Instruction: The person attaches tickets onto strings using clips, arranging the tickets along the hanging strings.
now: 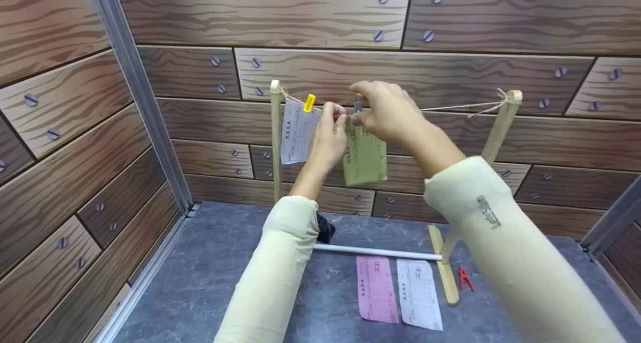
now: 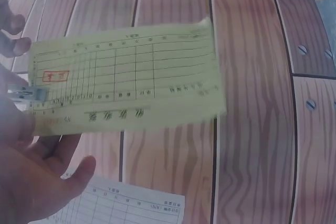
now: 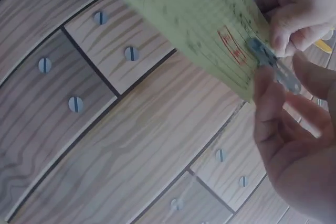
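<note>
Yellow-green slip (image 1: pixel 368 157): hangs just below the fingers.
Left hand (image 1: pixel 330 134): thumb and fingertip pinch the slip's top edge.
Grey clip (image 1: pixel 358 103): on that edge, beside the pinch.
Right hand (image 1: pixel 393 110): thumb and forefinger spread around the clip.

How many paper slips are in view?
4. A white slip and a green slip hang; a pink slip and another white slip lie on the table. Some may be hidden.

Is a dark grey marbled surface (image 1: pixel 200 283). Bears a pink paper slip (image 1: pixel 378 290) beside a white paper slip (image 1: pixel 419 295), plus a red A-shaped clip (image 1: pixel 462 278) near a wooden bar (image 1: pixel 446 280).
</note>
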{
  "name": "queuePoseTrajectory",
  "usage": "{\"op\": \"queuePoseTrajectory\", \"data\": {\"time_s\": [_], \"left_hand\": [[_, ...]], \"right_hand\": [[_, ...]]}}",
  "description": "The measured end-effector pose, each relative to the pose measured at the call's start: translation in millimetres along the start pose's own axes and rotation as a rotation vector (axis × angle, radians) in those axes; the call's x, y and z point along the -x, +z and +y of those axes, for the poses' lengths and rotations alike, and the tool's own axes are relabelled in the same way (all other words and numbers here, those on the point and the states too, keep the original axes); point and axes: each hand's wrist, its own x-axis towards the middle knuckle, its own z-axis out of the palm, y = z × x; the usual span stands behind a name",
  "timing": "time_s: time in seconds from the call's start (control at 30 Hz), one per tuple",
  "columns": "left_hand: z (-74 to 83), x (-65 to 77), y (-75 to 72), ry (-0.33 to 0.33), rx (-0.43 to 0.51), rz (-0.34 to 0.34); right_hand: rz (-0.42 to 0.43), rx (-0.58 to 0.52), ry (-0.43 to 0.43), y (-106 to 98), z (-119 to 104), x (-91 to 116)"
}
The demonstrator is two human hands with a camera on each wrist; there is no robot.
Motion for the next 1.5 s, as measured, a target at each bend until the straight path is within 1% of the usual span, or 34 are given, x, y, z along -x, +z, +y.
{"op": "queuePoseTrajectory", "data": {"time_s": [0.1,0.17,0.23,0.27,0.3,0.33,0.4,0.5,0.53,0.57,0.63,0.7,0.77,0.8,0.83,0.87,0.93,1.0,1.07,1.13,1.2,1.3,1.37,1.5], "left_hand": [[-1.7,6.2,-1.6,0.037,0.04,-0.005],[-4.6,13.8,-2.2,0.066,0.021,-0.012],[-8.9,23.2,-2.5,0.095,-0.023,-0.007],[-12.0,27.9,-2.3,0.113,-0.049,-0.003],[-15.8,32.9,-1.6,0.13,-0.064,-0.002],[-20.7,38.1,-0.4,0.146,-0.074,0.002],[-32.5,49.8,2.9,0.153,-0.07,-0.003],[-58.2,69.2,9.6,0.126,-0.057,-0.01],[-68.2,76.2,12.5,0.104,-0.058,-0.012],[-78.6,83.5,15.6,0.077,-0.064,-0.017],[-100.7,99.4,24.1,0.026,-0.064,-0.025],[-122.8,117.6,35.6,-0.044,-0.056,-0.05],[-142.0,135.7,49.2,-0.103,-0.045,-0.084],[-150.5,144.8,56.1,-0.131,-0.042,-0.1],[-157.9,153.0,62.8,-0.162,-0.042,-0.122],[-163.9,160.6,69.0,-0.183,-0.043,-0.141],[-173.4,173.1,80.6,-0.212,-0.053,-0.165],[-180.0,183.7,90.8,-0.235,-0.068,-0.18],[-185.7,193.9,100.7,-0.234,-0.087,-0.183],[-190.2,202.4,108.7,-0.222,-0.168,-0.179],[-193.6,209.2,114.4,-0.199,-0.276,-0.181],[-197.8,216.1,119.2,-0.195,-0.412,-0.205],[-200.6,218.9,120.7,-0.198,-0.438,-0.232],[-204.6,220.6,121.1,-0.216,-0.436,-0.272]], "right_hand": [[0.187,-0.071,-0.098,-0.1,6.8,12.0],[0.296,-0.141,-0.143,-0.3,13.7,24.7],[0.374,-0.204,-0.154,-0.1,22.8,41.0],[0.397,-0.231,-0.143,0.2,27.8,50.3],[0.412,-0.253,-0.123,1.0,33.8,59.9],[0.411,-0.279,-0.095,2.3,40.4,70.1],[0.407,-0.314,-0.043,7.4,56.7,90.1],[0.388,-0.369,0.043,22.6,86.0,120.1],[0.385,-0.405,0.084,27.6,94.1,131.0],[0.4,-0.424,0.124,33.0,101.8,141.7],[0.437,-0.451,0.213,51.8,129.2,163.8],[0.47,-0.479,0.326,72.1,156.8,186.9],[0.473,-0.48,0.447,95.0,184.7,208.8],[0.459,-0.482,0.504,107.8,199.3,218.8],[0.435,-0.483,0.562,117.6,207.6,228.1],[0.405,-0.467,0.611,126.8,213.8,236.6],[0.34,-0.447,0.683,144.2,223.5,250.1],[0.278,-0.434,0.722,159.1,230.3,259.8],[0.236,-0.431,0.746,173.0,235.6,268.7],[0.202,-0.441,0.766,184.1,239.9,275.9],[0.157,-0.465,0.786,192.9,244.1,282.4],[0.077,-0.5,0.836,203.4,250.1,291.9],[0.022,-0.508,0.872,209.2,253.8,297.5],[-0.067,-0.467,0.907,216.7,259.1,305.0]]}}
